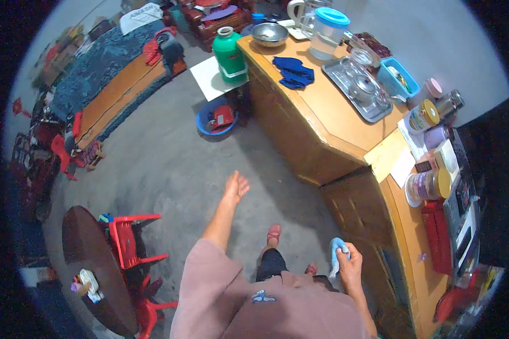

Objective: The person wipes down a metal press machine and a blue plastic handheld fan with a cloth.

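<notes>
My right hand [353, 263] is closed around a crumpled light-blue cloth [336, 253], beside the front of the wooden cabinet [291, 133]. Part of the cloth hangs below my fingers. Held out over the grey floor, my left hand [237, 187] has its fingers loosely spread and nothing in it. On the cabinet top lie a dark-blue cloth [294, 72] and a metal tray [356, 90] carrying a glass teapot [363, 86]. A clear pitcher with a blue lid [327, 34] and a steel bowl [269, 35] stand toward the far end.
Jars [428, 185] and a light-blue basket [397, 78] line the cabinet's wall side. Beyond its far end are a green jug [229, 55] and a blue basin [217, 131] on the floor. Red plastic chairs [128, 244] and a dark round table [87, 243] stand at the left.
</notes>
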`<move>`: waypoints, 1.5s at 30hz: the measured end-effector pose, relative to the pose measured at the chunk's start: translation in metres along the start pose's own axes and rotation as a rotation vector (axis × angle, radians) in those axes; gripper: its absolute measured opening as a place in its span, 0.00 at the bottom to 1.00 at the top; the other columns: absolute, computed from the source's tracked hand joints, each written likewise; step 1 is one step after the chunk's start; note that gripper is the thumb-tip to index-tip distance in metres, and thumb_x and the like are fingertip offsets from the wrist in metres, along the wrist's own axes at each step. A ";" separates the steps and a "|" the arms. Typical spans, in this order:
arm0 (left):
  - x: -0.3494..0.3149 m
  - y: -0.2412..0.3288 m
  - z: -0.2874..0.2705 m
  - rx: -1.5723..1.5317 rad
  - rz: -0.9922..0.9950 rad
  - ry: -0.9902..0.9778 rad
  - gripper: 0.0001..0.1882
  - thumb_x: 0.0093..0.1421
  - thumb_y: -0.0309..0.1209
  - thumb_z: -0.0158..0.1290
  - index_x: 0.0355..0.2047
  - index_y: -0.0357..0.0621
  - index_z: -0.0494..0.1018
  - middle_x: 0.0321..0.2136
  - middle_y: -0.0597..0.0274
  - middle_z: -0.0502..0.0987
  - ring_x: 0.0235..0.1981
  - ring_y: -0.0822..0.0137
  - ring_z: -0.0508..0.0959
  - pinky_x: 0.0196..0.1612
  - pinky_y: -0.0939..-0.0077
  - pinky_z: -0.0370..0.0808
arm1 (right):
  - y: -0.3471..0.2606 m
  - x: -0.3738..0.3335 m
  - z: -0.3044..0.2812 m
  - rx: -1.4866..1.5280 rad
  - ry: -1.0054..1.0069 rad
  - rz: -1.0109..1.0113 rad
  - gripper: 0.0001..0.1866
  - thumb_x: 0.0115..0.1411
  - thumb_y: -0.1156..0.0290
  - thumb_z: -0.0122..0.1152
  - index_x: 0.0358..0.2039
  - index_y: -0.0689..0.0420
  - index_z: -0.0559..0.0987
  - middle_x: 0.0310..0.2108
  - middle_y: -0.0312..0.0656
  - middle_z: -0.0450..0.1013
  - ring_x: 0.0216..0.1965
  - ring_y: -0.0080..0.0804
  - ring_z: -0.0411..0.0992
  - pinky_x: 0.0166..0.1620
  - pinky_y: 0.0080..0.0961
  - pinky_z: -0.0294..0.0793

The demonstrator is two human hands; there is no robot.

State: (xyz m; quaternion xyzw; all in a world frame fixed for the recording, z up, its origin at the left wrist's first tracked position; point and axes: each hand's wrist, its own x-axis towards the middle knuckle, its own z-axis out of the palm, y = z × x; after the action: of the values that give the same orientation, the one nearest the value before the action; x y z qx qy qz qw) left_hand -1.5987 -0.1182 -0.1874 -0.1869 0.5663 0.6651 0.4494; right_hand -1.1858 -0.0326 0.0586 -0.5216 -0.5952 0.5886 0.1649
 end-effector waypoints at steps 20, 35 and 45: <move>-0.218 -0.246 0.106 0.756 -0.387 -0.783 0.11 0.64 0.36 0.49 0.41 0.44 0.67 0.31 0.63 0.74 0.31 0.68 0.74 0.34 0.73 0.71 | 0.118 -0.175 -0.113 0.294 0.520 -0.258 0.15 0.61 0.63 0.57 0.43 0.62 0.75 0.27 0.43 0.75 0.28 0.22 0.70 0.31 0.28 0.70; -0.630 -0.524 0.190 1.619 -0.365 -1.871 0.17 0.64 0.26 0.49 0.53 0.37 0.66 0.43 0.58 0.77 0.46 0.66 0.76 0.52 0.69 0.72 | 0.345 -0.437 -0.226 0.829 1.392 0.006 0.19 0.66 0.55 0.51 0.40 0.60 0.76 0.24 0.34 0.73 0.23 0.19 0.69 0.25 0.25 0.70; -0.732 -0.720 0.206 1.784 -0.366 -2.463 0.25 0.57 0.29 0.59 0.54 0.40 0.66 0.40 0.58 0.76 0.40 0.68 0.76 0.45 0.74 0.73 | 0.442 -0.520 -0.309 1.128 1.809 0.071 0.19 0.67 0.59 0.48 0.48 0.62 0.73 0.39 0.39 0.73 0.42 0.28 0.69 0.47 0.28 0.69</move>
State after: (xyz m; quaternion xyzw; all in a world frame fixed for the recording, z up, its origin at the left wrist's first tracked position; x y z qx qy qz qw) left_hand -0.5769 -0.2440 0.0052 0.7210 0.0258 -0.2071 0.6608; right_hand -0.5378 -0.3977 -0.0313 -0.6299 0.1225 0.1775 0.7461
